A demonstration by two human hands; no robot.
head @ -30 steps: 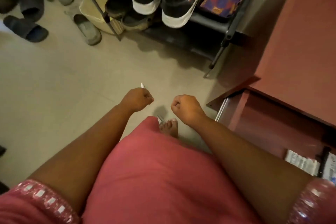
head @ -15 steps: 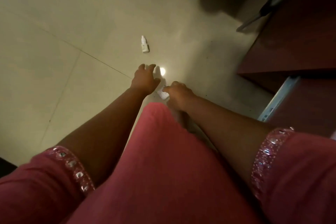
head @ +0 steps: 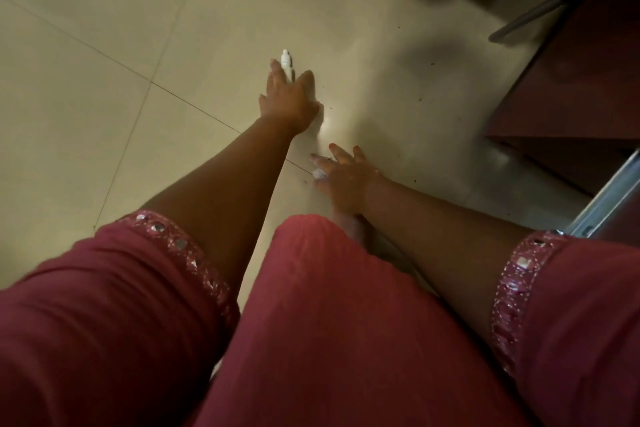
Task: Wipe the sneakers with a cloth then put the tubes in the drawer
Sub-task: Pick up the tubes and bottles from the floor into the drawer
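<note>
Lettering cannot be read on either tube; both are too small and blurred. Nearest the top of the view, a small white tube lies on the pale tiled floor, its nozzle pointing away from the person. The left hand reaches over it with fingers spread and loose, two fingertips on either side of the tube's lower end; whether they touch it cannot be told. The right hand is lower and nearer the body, fingers splayed, with a second white tube showing at its thumb side; the hand seems to hold it against the palm, though the grip is partly hidden. At the right edge the metal rail of the open drawer shows beside the dark red cabinet; its inside is out of view. Pink sleeves with shiny trim cover both upper arms.
</note>
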